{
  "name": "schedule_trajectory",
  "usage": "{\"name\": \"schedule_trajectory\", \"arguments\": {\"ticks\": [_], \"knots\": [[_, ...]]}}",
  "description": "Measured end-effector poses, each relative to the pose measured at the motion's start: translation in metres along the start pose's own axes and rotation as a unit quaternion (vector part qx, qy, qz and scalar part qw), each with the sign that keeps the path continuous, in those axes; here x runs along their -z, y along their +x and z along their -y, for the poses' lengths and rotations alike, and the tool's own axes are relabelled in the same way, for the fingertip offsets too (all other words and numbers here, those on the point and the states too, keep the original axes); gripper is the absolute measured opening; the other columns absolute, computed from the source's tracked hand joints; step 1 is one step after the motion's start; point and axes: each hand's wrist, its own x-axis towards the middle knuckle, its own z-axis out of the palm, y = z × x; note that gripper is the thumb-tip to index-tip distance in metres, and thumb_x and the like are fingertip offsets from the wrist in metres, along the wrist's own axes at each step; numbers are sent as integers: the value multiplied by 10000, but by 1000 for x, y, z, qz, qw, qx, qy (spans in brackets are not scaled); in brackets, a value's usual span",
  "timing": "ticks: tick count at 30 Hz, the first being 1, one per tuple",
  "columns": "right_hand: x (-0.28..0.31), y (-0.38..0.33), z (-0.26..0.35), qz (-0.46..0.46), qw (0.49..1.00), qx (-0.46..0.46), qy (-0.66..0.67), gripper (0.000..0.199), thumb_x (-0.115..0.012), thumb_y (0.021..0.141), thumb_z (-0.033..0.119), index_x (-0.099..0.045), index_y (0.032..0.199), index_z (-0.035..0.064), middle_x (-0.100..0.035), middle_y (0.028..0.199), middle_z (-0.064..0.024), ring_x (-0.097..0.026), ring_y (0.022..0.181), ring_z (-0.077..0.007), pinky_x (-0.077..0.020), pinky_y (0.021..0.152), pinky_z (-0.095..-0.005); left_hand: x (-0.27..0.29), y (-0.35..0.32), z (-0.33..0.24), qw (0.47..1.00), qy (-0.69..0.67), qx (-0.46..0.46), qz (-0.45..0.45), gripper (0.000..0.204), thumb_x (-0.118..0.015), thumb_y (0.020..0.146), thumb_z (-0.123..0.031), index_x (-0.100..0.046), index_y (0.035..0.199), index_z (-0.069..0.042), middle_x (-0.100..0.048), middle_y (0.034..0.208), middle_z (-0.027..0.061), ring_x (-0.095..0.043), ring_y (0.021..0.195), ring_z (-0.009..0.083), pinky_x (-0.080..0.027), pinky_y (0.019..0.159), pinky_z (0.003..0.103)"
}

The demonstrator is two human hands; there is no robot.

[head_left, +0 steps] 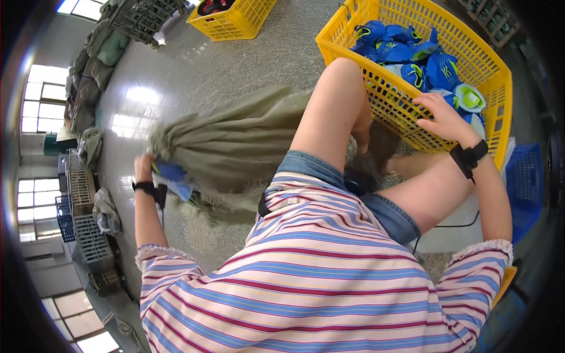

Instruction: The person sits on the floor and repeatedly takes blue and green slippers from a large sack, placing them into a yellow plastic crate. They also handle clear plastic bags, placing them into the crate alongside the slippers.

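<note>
While the left hand (143, 167) closed its grip on a blue shoe (172, 176) at the mouth of the olive sack (235, 141) on the floor, the right hand (442, 115) rested open on blue shoes (412, 59) in the yellow crate (406, 112). The shoe looked light and pliable, best held by its body.

A pink, blue and maroon striped frilled-cuff shirt (306, 276), denim shorts (376, 206), and black wristbands (469, 157).
</note>
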Motion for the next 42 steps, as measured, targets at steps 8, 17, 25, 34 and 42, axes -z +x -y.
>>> {"name": "schedule_trajectory", "arguments": {"ticks": [8, 17, 25, 34, 42], "knots": [[4, 97, 134, -219, 947, 232, -25, 663, -646, 712, 100, -389, 1321, 157, -422, 1313, -165, -459, 1158, -336, -390, 968, -409, 66, 89, -333, 982, 11, -187, 14, 281, -563, 671, -176, -606, 878, 10, -551, 715, 30, -513, 690, 119, -412, 659, 235], [6, 183, 230, -184, 947, 262, -29, 795, -683, 711, 214, -273, 1390, 260, -304, 1405, -109, -500, 1098, -359, -468, 877, -433, 88, 77, -417, 944, -131, -289, 92, 290, -561, 654, -121, -611, 908, 8, -578, 824, 14, -529, 785, 106, -407, 749, 203], [-11, 272, 187, -279, 938, 160, -126, 187, -438, 843, 124, -515, 1012, 142, -628, 808, -132, -639, 770, -301, -515, 662, -409, 127, 113, -397, 935, -297, -159, 115, 366, -546, 648, -14, -607, 1005, 39, -610, 885, 54, -562, 784, 132, -441, 727, 218], [-9, 307, 146, -255, 960, -14, -118, 160, -413, 841, 108, -554, 912, 81, -652, 788, -161, -643, 760, -340, -516, 636, -444, 181, 53, -443, 870, -362, -271, 198, 450, -513, 696, -45, -529, 1132, 62, -606, 962, 99, -598, 836, 163, -481, 779, 231], [-5, 255, 155, -108, 988, 109, 10, 233, -447, 856, 149, -573, 1031, 62, -648, 919, -126, -630, 872, -269, -508, 742, -392, 189, 44, -574, 835, -447, -306, 93, 256, -503, 763, -154, -531, 960, 8, -605, 818, 84, -597, 682, 193, -508, 685, 281]]}}
